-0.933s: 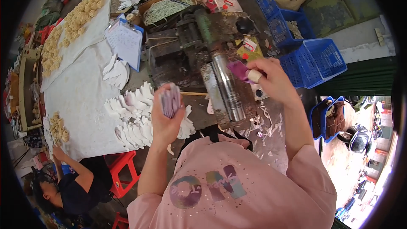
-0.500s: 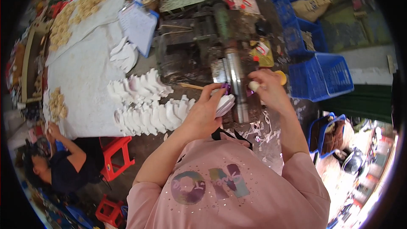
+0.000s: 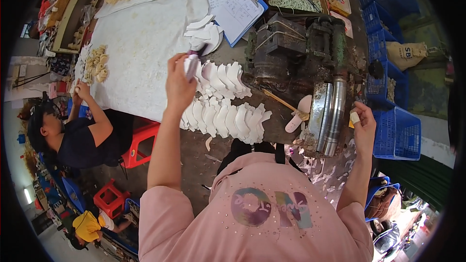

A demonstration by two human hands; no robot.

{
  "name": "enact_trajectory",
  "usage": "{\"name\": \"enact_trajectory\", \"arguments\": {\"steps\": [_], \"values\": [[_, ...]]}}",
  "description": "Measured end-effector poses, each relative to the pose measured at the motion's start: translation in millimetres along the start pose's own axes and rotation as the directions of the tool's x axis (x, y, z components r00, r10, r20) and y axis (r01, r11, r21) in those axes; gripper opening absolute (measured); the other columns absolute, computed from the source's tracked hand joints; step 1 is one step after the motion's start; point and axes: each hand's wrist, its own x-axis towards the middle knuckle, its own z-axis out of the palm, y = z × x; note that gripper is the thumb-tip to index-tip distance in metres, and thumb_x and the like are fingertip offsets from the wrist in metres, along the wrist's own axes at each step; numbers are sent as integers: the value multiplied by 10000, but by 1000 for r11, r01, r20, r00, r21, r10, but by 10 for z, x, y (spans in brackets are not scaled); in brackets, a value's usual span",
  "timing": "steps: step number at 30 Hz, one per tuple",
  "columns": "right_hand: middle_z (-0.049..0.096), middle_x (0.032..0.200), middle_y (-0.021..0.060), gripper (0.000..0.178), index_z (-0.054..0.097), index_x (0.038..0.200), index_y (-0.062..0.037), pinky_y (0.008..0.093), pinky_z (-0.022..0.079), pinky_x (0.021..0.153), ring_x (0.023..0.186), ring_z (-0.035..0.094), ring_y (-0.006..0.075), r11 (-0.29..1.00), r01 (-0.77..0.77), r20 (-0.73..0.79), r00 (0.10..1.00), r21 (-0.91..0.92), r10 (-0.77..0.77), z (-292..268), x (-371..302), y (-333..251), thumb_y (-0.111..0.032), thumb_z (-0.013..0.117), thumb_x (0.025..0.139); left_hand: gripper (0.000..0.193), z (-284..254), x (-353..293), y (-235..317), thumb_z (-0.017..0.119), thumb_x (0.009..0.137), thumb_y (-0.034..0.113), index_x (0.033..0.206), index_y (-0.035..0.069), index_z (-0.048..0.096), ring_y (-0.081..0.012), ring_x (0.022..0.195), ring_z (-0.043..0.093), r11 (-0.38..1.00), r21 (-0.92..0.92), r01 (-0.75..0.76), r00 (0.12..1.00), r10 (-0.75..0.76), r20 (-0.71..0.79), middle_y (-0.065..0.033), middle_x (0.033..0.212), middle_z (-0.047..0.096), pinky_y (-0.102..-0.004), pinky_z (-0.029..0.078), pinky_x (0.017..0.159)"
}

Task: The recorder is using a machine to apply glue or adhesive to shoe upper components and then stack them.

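The left hand point(image 3: 179, 87) is well left of the roller machine point(image 3: 335, 121), near the outer end of the farther row of white curved pieces point(image 3: 221, 75); its fingers are closed around a bundle of thin pieces point(image 3: 192, 65), whitish with a dark purple one at the top. The bundle stands on edge in the grip, probably because held that way its pieces keep together and their upper edges are free; whether it touches the pieces under it cannot be told. The right hand point(image 3: 365, 125) is just right of the machine's steel rollers, apart from them, its fingers half curled and slightly parted, with a pale wrap point(image 3: 355, 117) on one and no piece to be seen in them. Left of the machine, the farther row and a nearer row of white pieces point(image 3: 228, 118) lie on the tabletop point(image 3: 277, 125), each piece leaning on the next, seemingly so that many fit in little room and single ones lift off easily. Between rows and machine lie a pink sole-shaped piece point(image 3: 293, 122) and a wooden stick point(image 3: 279, 99), seemingly left within reach. Farther left of the machine a white cloth point(image 3: 136, 36) covers the surface, perhaps to keep pieces clean, and a co-worker point(image 3: 87, 133) sits beside it near a pile of cream-coloured pieces point(image 3: 99, 63). Right of the machine stand blue crates point(image 3: 399, 138).
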Motion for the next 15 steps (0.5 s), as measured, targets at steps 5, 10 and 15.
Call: {"name": "enact_trajectory", "arguments": {"steps": [5, 10, 15], "values": [[565, 905, 22, 296, 547, 1144, -16, 231, 411, 758, 827, 520, 100, 999, -24, -31, 999, -21, 23, 67, -41, -89, -3, 555, 848, 573, 338, -274, -444, 602, 620, -64, 1169, 49, 482, -377, 851, 575, 989, 145, 4, 951, -49, 306, -88, 1243, 455, -463, 462, 733], [561, 903, 19, 297, 548, 1146, -20, 230, 408, 755, 824, 510, 97, 999, -2, -62, 998, -46, -1, 62, -91, -15, -5, 547, 849, 566, 757, -536, -555, 606, 640, -35, 1184, 45, 472, -391, 905, 577, 997, 71, 18, 866, -52, 498, -105, 1248, 445, -451, 481, 784], [560, 906, 21, 291, 552, 1139, -23, 229, 411, 762, 836, 514, 97, 999, 19, -90, 996, -46, -23, 105, -117, -122, 12, 536, 850, 542, 820, -490, -563, 610, 653, -23, 1177, 44, 486, -404, 920, 584, 982, 178, 64, 750, -165, 640, -172, 1249, 418, -441, 491, 789]]}}
